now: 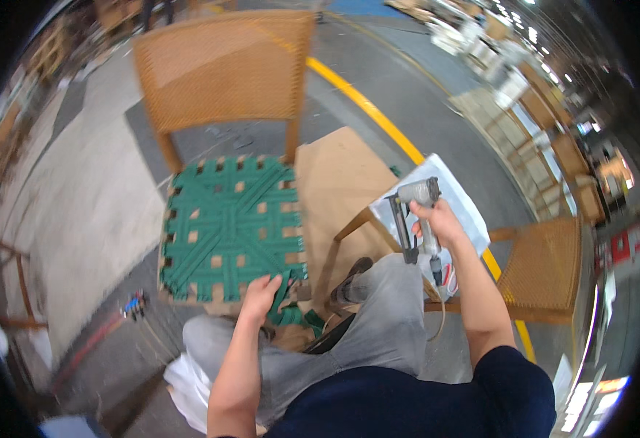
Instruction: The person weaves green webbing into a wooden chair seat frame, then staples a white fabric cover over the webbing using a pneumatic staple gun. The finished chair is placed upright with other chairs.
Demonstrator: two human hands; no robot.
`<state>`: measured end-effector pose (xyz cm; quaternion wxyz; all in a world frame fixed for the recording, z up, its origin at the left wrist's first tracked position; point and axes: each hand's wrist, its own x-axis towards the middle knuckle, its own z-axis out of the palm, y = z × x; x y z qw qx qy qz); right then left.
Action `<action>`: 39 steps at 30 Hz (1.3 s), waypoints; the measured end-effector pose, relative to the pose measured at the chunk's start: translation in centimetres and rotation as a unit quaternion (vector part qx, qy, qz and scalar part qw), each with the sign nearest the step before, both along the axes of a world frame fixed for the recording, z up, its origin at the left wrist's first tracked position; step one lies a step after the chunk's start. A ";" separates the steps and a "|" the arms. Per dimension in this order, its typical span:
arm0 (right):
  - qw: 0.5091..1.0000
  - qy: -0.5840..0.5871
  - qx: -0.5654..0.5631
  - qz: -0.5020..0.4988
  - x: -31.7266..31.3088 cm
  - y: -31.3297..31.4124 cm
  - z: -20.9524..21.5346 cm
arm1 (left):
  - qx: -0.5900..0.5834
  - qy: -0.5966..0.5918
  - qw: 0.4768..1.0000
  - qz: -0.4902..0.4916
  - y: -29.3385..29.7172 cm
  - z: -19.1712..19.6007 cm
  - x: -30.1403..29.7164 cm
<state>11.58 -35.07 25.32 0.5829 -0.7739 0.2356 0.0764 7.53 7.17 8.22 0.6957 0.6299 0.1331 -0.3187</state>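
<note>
In front of me stands a wooden chair with a woven cane back [225, 73]. Green webbing [232, 219] criss-crosses its seat frame, with some strips running diagonally. At the seat's near right corner, my left hand [260, 298] is closed on a loose green webbing strip [282, 293], part of which hangs below the seat edge. My right hand [437, 221] grips a grey staple gun [418, 191] by its handle, raised to the right of the seat and apart from the webbing. A hose fitting [436, 270] shows at the bottom of its handle.
Beside my right leg is another cane-backed chair [542, 266], with a white sheet [455, 171] close by. Cardboard [334, 164] lies on the floor right of the webbed seat. Hose fittings [134, 303] lie at lower left. More chairs [546, 109] line the far right.
</note>
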 end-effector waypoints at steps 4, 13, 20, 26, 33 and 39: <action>0.995 0.019 0.033 -0.088 1.2 -7.8 -2.5 | 0.249 -0.316 0.915 -0.041 0.6 -2.4 -2.0; 0.950 0.085 0.287 -0.090 2.4 -14.0 -14.8 | 0.388 -0.290 0.867 -0.114 -4.3 2.2 -4.0; 0.933 0.098 -0.344 -0.025 0.5 -14.5 -15.5 | 0.388 -0.245 0.881 -0.116 -5.5 2.0 -3.7; 0.901 0.189 -0.385 -0.069 -9.5 -16.0 -13.0 | 0.233 -0.132 0.963 0.007 -2.9 0.5 -3.8; 0.903 0.212 -0.360 -0.097 -15.5 -15.1 -15.6 | 0.027 0.074 0.995 0.058 -2.4 3.1 -1.0; 0.973 0.032 -0.011 -0.227 -15.3 -13.9 -12.0 | -0.096 0.118 0.985 0.084 1.1 5.7 -0.9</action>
